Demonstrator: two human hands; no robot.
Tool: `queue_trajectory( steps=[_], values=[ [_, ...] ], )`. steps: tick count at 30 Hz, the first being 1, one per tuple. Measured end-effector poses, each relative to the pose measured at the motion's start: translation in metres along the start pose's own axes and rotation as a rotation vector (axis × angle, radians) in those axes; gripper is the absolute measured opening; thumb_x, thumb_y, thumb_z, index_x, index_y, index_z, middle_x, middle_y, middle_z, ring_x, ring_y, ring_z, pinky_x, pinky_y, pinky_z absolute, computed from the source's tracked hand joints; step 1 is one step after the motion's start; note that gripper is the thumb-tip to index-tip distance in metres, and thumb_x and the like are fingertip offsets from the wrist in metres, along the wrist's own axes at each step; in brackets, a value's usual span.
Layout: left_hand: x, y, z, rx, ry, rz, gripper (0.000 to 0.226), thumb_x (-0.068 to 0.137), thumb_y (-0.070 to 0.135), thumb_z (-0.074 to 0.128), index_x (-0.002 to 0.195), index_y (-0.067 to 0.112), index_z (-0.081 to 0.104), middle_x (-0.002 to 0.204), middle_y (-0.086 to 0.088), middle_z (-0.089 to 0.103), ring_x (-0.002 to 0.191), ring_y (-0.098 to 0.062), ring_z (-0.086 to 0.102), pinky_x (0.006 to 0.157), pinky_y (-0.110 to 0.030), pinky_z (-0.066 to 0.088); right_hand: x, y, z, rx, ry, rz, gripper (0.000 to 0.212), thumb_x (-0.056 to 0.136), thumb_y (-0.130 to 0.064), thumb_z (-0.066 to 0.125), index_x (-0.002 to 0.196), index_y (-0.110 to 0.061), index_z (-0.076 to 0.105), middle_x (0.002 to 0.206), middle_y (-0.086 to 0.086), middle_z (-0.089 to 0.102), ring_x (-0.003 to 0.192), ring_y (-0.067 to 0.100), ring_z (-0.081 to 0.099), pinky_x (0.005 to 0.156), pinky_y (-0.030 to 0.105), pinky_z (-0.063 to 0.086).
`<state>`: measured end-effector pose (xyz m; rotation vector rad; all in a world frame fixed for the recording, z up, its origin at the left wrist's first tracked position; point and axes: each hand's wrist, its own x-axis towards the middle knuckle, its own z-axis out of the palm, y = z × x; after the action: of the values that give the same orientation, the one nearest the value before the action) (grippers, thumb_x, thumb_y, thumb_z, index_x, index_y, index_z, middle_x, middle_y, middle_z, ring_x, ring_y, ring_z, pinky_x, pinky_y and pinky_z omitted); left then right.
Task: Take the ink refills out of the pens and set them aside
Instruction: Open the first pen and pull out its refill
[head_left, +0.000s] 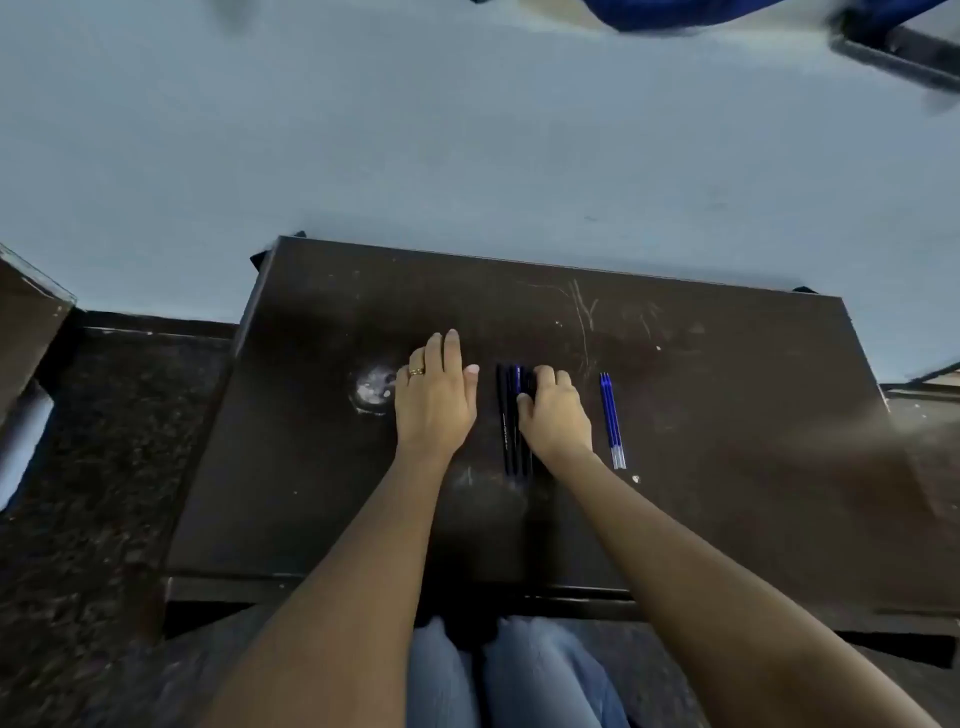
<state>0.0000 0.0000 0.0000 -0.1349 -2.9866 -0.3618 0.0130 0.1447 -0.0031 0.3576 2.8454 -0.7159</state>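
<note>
A row of dark pens (508, 415) lies side by side in the middle of the dark table (701, 415); one among them has a blue upper part. My right hand (556, 415) rests on the right side of the row, fingers curled over the pens. Whether it grips one I cannot tell. My left hand (436, 395) lies flat on the table just left of the pens, fingers stretched out, a gold ring on one finger, holding nothing. Two or three blue ink refills (612, 421) lie together to the right of my right hand.
A round pale mark (373, 388) shows on the table left of my left hand. A pale blue wall rises behind the table. Another dark desk's corner (26, 312) stands at the left. My knees in jeans (509, 675) sit below the front edge.
</note>
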Motion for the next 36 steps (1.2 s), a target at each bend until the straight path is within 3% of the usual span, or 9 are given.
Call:
queue_trajectory(
  steps=[10, 14, 18, 21, 23, 25, 27, 31, 36],
  values=[
    [-0.089, 0.023, -0.026, -0.017, 0.05, -0.015, 0.05, 0.094, 0.036, 0.029, 0.12, 0.004, 0.058, 0.114, -0.012, 0.064, 0.095, -0.029, 0.064, 0.073, -0.038, 0.052, -0.072, 0.031, -0.008, 0.009, -0.077, 0.119, 0.024, 0.088, -0.009, 0.05, 0.111, -0.002, 0.05, 0.111, 0.018, 0.059, 0.101, 0.04, 0.06, 0.081, 0.043, 0.05],
    [-0.099, 0.037, -0.036, -0.119, 0.001, 0.013, 0.038, 0.098, 0.03, 0.037, 0.121, 0.006, 0.056, 0.111, -0.01, 0.063, 0.096, -0.025, 0.062, 0.076, -0.035, 0.05, -0.078, 0.041, -0.016, 0.218, -0.047, 0.163, 0.024, 0.086, -0.013, 0.058, 0.108, -0.004, 0.054, 0.103, 0.015, 0.063, 0.094, 0.033, 0.064, 0.082, 0.045, 0.054],
    [-0.095, 0.051, -0.039, -0.518, -0.177, -0.176, 0.031, 0.1, 0.031, 0.035, 0.108, 0.011, 0.057, 0.1, -0.005, 0.063, 0.079, -0.015, 0.057, 0.064, -0.026, 0.042, -0.079, 0.033, -0.027, 0.543, -0.069, 0.158, 0.018, 0.083, -0.012, 0.067, 0.099, -0.01, 0.058, 0.09, 0.009, 0.066, 0.081, 0.022, 0.066, 0.076, 0.035, 0.058],
    [-0.088, 0.065, -0.041, -0.907, -0.322, -0.456, 0.034, 0.098, 0.036, 0.04, 0.119, 0.016, 0.058, 0.11, -0.007, 0.063, 0.081, -0.013, 0.059, 0.065, -0.029, 0.055, -0.083, 0.026, -0.032, 0.827, -0.179, 0.197, 0.019, 0.081, -0.008, 0.069, 0.099, -0.006, 0.061, 0.086, 0.012, 0.067, 0.069, 0.019, 0.066, 0.068, 0.033, 0.06],
    [-0.086, 0.072, -0.043, -1.022, -0.394, -0.54, 0.037, 0.098, 0.031, 0.043, 0.13, 0.016, 0.053, 0.122, -0.01, 0.058, 0.082, -0.014, 0.06, 0.053, -0.022, 0.057, -0.085, 0.023, -0.033, 0.926, -0.284, 0.179, 0.022, 0.083, -0.005, 0.065, 0.105, -0.001, 0.063, 0.091, 0.02, 0.07, 0.074, 0.024, 0.069, 0.071, 0.034, 0.06],
    [-0.085, 0.075, -0.042, -1.028, -0.419, -0.544, 0.039, 0.099, 0.025, 0.044, 0.137, 0.015, 0.048, 0.127, -0.011, 0.055, 0.082, -0.014, 0.061, 0.049, -0.018, 0.055, -0.087, 0.023, -0.031, 0.945, -0.329, 0.142, 0.023, 0.086, -0.002, 0.06, 0.108, -0.001, 0.066, 0.094, 0.021, 0.071, 0.081, 0.026, 0.07, 0.075, 0.033, 0.059],
    [-0.086, 0.074, -0.038, -0.992, -0.388, -0.543, 0.037, 0.099, 0.022, 0.043, 0.135, 0.015, 0.05, 0.124, -0.012, 0.057, 0.09, -0.019, 0.064, 0.056, -0.021, 0.055, -0.086, 0.025, -0.029, 0.958, -0.294, 0.147, 0.021, 0.088, 0.0, 0.055, 0.103, -0.001, 0.07, 0.091, 0.017, 0.071, 0.08, 0.023, 0.069, 0.073, 0.028, 0.058],
    [-0.092, 0.071, -0.034, -0.654, -0.322, -0.334, 0.033, 0.097, 0.027, 0.042, 0.124, 0.018, 0.06, 0.11, -0.006, 0.067, 0.089, -0.022, 0.065, 0.071, -0.031, 0.052, -0.079, 0.027, -0.025, 1.015, -0.167, 0.259, 0.016, 0.091, -0.017, 0.059, 0.081, -0.008, 0.069, 0.074, 0.006, 0.066, 0.067, 0.013, 0.06, 0.07, 0.026, 0.054],
    [-0.098, 0.071, -0.033, -0.456, -0.292, -0.222, 0.024, 0.096, 0.033, 0.043, 0.099, 0.023, 0.065, 0.081, 0.006, 0.061, 0.078, -0.016, 0.061, 0.063, -0.029, 0.042, -0.071, 0.033, -0.019, 0.986, -0.185, 0.322, 0.031, 0.081, -0.031, 0.072, 0.061, -0.011, 0.061, 0.058, 0.004, 0.057, 0.056, 0.013, 0.049, 0.061, 0.027, 0.044]
  ],
)
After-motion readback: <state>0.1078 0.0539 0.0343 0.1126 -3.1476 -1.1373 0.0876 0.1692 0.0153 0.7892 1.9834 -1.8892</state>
